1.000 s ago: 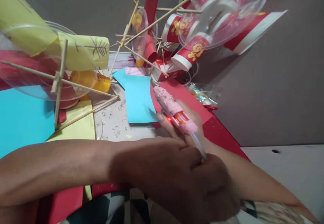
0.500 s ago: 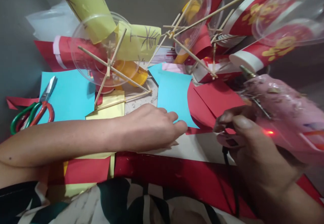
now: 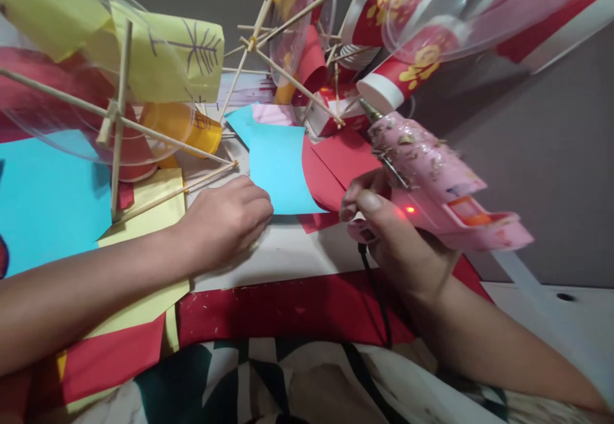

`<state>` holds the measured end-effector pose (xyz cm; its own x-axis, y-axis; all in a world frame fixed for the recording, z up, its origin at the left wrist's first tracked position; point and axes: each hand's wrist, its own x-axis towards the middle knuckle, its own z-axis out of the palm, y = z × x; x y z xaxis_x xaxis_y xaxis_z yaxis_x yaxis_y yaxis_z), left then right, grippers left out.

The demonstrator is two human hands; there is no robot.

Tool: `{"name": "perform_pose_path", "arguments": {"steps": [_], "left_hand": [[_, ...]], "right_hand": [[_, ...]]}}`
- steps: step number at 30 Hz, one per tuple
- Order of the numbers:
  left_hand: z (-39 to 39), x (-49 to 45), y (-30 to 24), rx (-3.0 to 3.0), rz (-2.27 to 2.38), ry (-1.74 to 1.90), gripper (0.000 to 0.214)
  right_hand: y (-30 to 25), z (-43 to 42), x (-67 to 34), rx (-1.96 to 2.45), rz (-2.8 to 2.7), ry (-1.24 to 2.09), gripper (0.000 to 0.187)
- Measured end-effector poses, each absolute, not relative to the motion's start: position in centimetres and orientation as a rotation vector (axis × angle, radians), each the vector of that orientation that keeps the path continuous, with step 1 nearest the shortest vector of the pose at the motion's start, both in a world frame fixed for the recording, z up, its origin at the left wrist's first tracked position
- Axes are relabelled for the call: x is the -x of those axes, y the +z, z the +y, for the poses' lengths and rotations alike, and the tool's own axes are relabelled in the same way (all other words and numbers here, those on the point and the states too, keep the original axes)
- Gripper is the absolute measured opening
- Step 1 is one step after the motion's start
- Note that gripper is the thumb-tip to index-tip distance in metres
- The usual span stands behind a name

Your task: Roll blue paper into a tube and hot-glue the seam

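My right hand (image 3: 403, 238) grips a pink hot glue gun (image 3: 422, 168), its metal nozzle tilted up and to the left, a red light glowing on its side. A pale glue stick pokes out of its back. My left hand (image 3: 230, 216) rests on the white surface with its fingers curled under; whatever they hold, if anything, is hidden. Close to it stands a stick frame (image 3: 158, 133) with a clear plastic lid (image 3: 91, 149). Between my hands lie blue paper (image 3: 281, 168) and red paper (image 3: 348, 162).
Behind stand a second stick frame (image 3: 252, 43), red paper cups with gold print (image 3: 422, 62) and a yellow paper roll with drawn lines (image 3: 167, 53). An orange cup (image 3: 204, 136) lies beneath it. A black cord (image 3: 378, 302) hangs from the glue gun. Blue paper (image 3: 52, 206) lies left.
The view has swung right, so everything sits further left and the scissors have left the picture. My right hand still holds the glue gun; my left hand stays curled on the surface.
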<state>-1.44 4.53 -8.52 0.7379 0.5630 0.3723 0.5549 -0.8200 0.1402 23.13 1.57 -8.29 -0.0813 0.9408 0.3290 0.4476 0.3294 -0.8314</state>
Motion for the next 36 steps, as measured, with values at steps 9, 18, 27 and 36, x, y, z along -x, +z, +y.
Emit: {"name": "perform_pose_path", "arguments": {"steps": [9,18,27,36], "left_hand": [[4.2,1.6,-7.4,-1.874,1.091,0.818,0.017],[4.6,1.2,-7.6,-1.263,1.003,0.862,0.024],[4.7,1.1,-8.2,-1.262,0.982,0.801,0.031],[4.8,0.7,-8.9,-1.017,0.987,0.973,0.025]], "right_hand": [[-8.6,1.7,-22.8,1.302,-1.635,0.825,0.025],[-8.4,2.4,-21.7,1.298,-1.544,0.998,0.017],[-9.2,2.8,-22.0,1.302,-1.45,1.036,0.016],[-9.0,1.9,-22.8,1.243,-1.452,0.775,0.024]]}}
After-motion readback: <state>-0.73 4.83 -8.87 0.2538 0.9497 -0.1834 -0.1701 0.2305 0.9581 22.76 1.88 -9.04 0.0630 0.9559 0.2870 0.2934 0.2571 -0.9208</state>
